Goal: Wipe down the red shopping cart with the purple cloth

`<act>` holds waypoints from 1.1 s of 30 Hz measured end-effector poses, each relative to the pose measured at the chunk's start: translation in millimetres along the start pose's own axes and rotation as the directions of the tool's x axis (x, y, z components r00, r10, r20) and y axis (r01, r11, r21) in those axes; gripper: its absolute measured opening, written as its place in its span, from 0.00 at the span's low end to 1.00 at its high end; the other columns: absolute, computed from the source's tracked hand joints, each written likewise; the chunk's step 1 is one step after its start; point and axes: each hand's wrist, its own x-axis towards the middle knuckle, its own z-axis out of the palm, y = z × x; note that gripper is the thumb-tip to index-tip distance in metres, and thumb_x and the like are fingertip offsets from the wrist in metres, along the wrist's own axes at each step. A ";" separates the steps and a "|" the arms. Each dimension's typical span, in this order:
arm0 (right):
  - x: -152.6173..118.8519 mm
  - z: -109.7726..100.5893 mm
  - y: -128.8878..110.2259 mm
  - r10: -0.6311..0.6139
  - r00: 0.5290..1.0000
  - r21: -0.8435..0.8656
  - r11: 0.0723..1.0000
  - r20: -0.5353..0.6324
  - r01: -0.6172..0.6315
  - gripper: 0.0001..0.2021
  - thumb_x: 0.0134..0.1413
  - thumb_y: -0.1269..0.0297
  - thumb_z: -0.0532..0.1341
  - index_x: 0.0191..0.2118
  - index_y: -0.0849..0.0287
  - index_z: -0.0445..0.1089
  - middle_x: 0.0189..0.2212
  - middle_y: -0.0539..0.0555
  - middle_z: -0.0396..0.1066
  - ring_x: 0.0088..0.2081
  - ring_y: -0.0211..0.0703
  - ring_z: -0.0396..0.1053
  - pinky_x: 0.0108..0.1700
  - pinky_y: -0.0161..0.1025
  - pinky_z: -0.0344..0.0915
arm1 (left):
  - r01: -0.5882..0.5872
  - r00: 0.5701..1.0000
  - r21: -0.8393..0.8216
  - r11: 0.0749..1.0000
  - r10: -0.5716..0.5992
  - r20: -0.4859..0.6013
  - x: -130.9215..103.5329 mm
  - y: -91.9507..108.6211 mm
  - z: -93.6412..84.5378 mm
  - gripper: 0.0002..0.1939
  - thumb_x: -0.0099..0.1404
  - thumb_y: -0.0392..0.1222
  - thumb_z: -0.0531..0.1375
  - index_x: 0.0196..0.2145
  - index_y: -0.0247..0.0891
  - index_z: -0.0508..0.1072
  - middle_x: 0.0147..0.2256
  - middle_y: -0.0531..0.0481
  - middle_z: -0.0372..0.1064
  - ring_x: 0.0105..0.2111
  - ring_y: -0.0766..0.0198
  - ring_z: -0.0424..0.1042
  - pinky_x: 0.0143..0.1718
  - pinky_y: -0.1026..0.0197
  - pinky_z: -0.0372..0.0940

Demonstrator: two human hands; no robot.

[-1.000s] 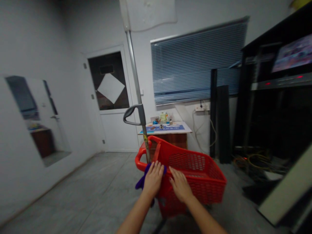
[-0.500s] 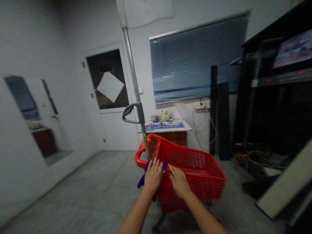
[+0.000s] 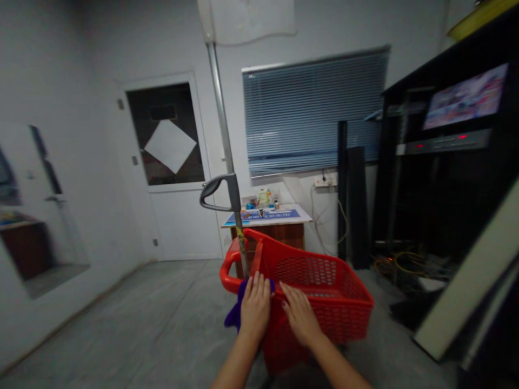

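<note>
A red plastic shopping cart (image 3: pixel 340 319) stands in front of me, its handle end to the left. My left hand (image 3: pixel 256 308) lies over a purple cloth (image 3: pixel 234 316) on the cart's near rim, keeping it pressed there; part of the cloth hangs down outside. Beside it, my right hand (image 3: pixel 299 313) rests on the same rim with its fingers stretched out and no cloth under them that I can see. A metal pole with a grey loop grip (image 3: pixel 221 193) rises behind the cart handle.
A small table (image 3: pixel 279 220) with bottles stands behind the cart. To the right are a dark rack (image 3: pixel 430 200) with a lit screen (image 3: pixel 466 100), cables (image 3: pixel 409 262) on the floor and a leaning pale panel (image 3: pixel 466 292). A white door (image 3: pixel 182 221) is at back left.
My view has turned slightly right, so the door and mirror shift left. Both hands stay at the cart's rim, and the cloth under my left hand bulges out a little more.
</note>
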 end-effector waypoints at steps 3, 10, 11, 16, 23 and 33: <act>-1.2 5.2 2.5 0.004 0.999 -0.008 1.000 -0.031 -0.004 0.25 0.67 0.57 0.43 0.67 0.50 0.49 0.64 0.51 0.55 0.64 0.44 0.53 0.65 0.52 0.50 | 0.050 0.999 -0.001 0.999 -0.050 -0.016 -1.6 -0.5 1.6 0.19 0.70 0.38 0.49 0.54 0.33 0.71 0.55 0.39 0.68 0.59 0.51 0.63 0.60 0.44 0.57; -2.7 7.8 4.1 0.013 0.997 -0.012 1.000 -0.078 -0.014 0.24 0.67 0.55 0.44 0.67 0.49 0.50 0.63 0.52 0.58 0.63 0.45 0.54 0.65 0.52 0.50 | -0.035 0.999 -0.059 0.998 0.035 -0.006 0.0 1.5 7.6 0.18 0.69 0.37 0.52 0.53 0.33 0.71 0.54 0.39 0.70 0.57 0.54 0.65 0.61 0.47 0.57; -2.7 6.9 3.7 0.018 0.997 -0.009 1.000 -0.075 -0.019 0.25 0.67 0.55 0.44 0.67 0.49 0.50 0.63 0.52 0.58 0.63 0.45 0.54 0.65 0.52 0.51 | -0.040 0.999 -0.053 0.998 0.040 -0.004 0.5 0.1 6.9 0.18 0.68 0.37 0.51 0.53 0.33 0.71 0.54 0.38 0.69 0.58 0.53 0.65 0.61 0.46 0.57; -2.7 1.9 2.1 0.047 0.997 -0.013 0.999 -0.059 -0.048 0.24 0.67 0.54 0.45 0.66 0.49 0.51 0.63 0.52 0.59 0.63 0.44 0.55 0.64 0.52 0.51 | -0.024 1.000 -0.042 0.999 0.023 -0.021 -0.2 -1.6 12.1 0.21 0.66 0.35 0.50 0.54 0.31 0.70 0.54 0.36 0.69 0.58 0.50 0.64 0.61 0.43 0.57; -1.1 -9.5 -1.0 0.065 0.998 -0.003 0.998 -0.011 -0.065 0.25 0.67 0.51 0.45 0.65 0.50 0.54 0.62 0.53 0.60 0.62 0.44 0.56 0.64 0.51 0.52 | -0.059 0.998 -0.092 0.994 0.057 -0.025 3.6 0.5 19.3 0.19 0.65 0.34 0.52 0.52 0.31 0.72 0.50 0.36 0.72 0.55 0.49 0.68 0.60 0.43 0.59; -1.7 -0.4 7.6 0.041 0.999 -0.011 0.999 -0.027 -0.042 0.25 0.66 0.50 0.45 0.65 0.47 0.54 0.62 0.52 0.60 0.63 0.45 0.56 0.64 0.51 0.52 | -0.055 0.997 -0.056 0.997 0.053 -0.050 1.4 -1.3 21.2 0.19 0.63 0.32 0.52 0.50 0.32 0.73 0.50 0.39 0.73 0.54 0.51 0.69 0.57 0.47 0.63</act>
